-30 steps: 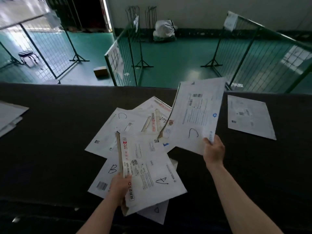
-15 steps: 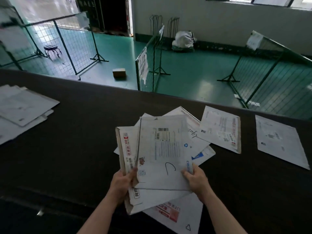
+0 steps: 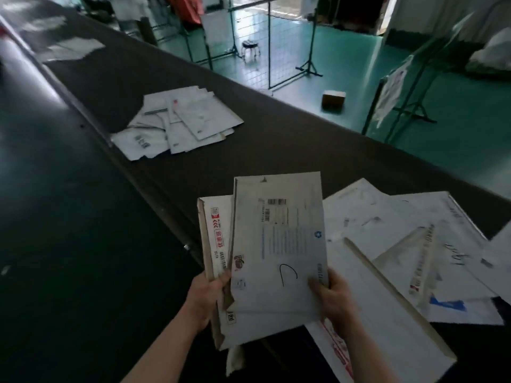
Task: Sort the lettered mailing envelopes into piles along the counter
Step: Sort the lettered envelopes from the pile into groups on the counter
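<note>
Envelope marked C (image 3: 279,244): lower centre of the frame, held upright above the counter, front of a two-envelope stack; barcode near its top, handwritten C near its bottom.
Rear envelope (image 3: 214,233): directly behind it, red print showing along its left strip.
Left hand (image 3: 206,297): fingers curled round the stack's lower left edge, gripping both envelopes.
Right hand (image 3: 333,297): thumb pressed on the C envelope's lower right corner, pinching it.
Unsorted heap (image 3: 387,244): overlapping white envelopes, lower right, lying on the counter.
Sorted pile (image 3: 179,123): upper left of centre, well apart from the heap.
Far pile (image 3: 72,49): top left, blurred.
Counter (image 3: 249,139): dark, running diagonally.
Wire fence panels (image 3: 271,37): upper right, on the green floor.
</note>
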